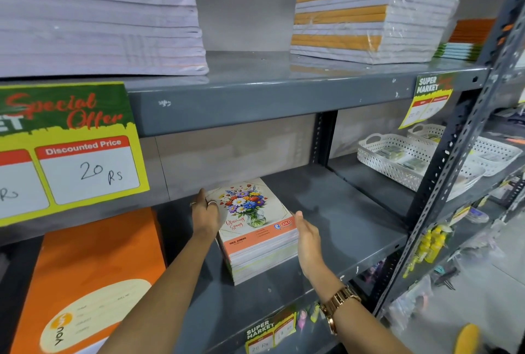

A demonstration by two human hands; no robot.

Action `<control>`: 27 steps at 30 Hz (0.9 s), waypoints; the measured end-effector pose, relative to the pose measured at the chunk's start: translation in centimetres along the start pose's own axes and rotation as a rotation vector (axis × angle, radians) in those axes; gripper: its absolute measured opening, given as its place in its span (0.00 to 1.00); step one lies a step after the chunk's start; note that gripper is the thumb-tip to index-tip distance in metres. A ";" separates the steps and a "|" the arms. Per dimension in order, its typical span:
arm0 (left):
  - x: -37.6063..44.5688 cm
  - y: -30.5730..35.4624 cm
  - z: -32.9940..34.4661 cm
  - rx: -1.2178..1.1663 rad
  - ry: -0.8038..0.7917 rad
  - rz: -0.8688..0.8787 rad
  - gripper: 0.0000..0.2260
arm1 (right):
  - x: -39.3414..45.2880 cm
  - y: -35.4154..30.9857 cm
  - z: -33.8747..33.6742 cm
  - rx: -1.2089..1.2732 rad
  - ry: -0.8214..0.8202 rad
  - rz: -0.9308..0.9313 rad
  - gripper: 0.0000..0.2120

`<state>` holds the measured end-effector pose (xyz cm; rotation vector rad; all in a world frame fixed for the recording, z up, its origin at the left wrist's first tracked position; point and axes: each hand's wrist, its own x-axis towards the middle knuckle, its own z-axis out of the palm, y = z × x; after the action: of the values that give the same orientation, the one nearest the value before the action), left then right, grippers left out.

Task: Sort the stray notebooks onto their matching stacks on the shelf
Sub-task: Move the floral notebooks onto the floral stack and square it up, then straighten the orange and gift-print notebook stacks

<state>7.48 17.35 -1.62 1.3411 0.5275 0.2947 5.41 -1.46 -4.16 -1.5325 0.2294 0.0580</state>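
Note:
A stack of flower-cover notebooks point(255, 228) sits on the middle grey shelf point(341, 228). My left hand point(205, 213) lies flat against the stack's left side, fingers reaching toward its back corner. My right hand point(308, 242) stands on edge along the stack's right side, fingers straight; whether it touches is unclear. Neither hand has lifted a notebook. An orange notebook stack point(93, 282) lies to the left on the same shelf. On the upper shelf rest a tall lilac-edged stack point(99, 18) and a plastic-wrapped stack with orange spines point(366, 18).
A "Special Offer" price card point(68, 146) hangs from the upper shelf edge at left. White perforated baskets point(397, 160) stand at the right of the middle shelf. A slotted upright post point(454, 154) runs down the right. Small packets hang beyond it.

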 end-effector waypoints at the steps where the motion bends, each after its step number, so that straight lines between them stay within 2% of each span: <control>1: 0.0 0.0 0.0 0.008 0.003 0.006 0.19 | 0.0 -0.1 0.0 -0.001 0.004 -0.003 0.23; 6: -0.6 0.2 0.1 -0.001 0.020 0.027 0.19 | -0.6 -0.8 0.0 -0.045 -0.018 -0.030 0.18; 11: -1.4 0.5 0.1 0.017 0.039 -0.004 0.17 | -1.0 -0.8 -0.4 -0.192 -0.061 -0.091 0.16; 22: -6.0 0.6 -2.1 0.513 0.132 0.277 0.22 | -2.1 -1.8 -1.4 -0.468 -0.201 -0.149 0.22; 24: -6.7 0.2 -3.3 0.639 0.151 0.345 0.23 | -1.8 -1.8 -1.5 -0.630 -0.168 -0.168 0.26; 27: -8.3 -0.3 -5.0 0.819 0.205 0.399 0.23 | -2.1 -2.0 -1.1 -0.925 -0.026 -0.366 0.29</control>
<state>-2.17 17.44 -1.01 2.2358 0.5732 0.5855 3.56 -2.45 -1.85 -2.4693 -0.1339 -0.1250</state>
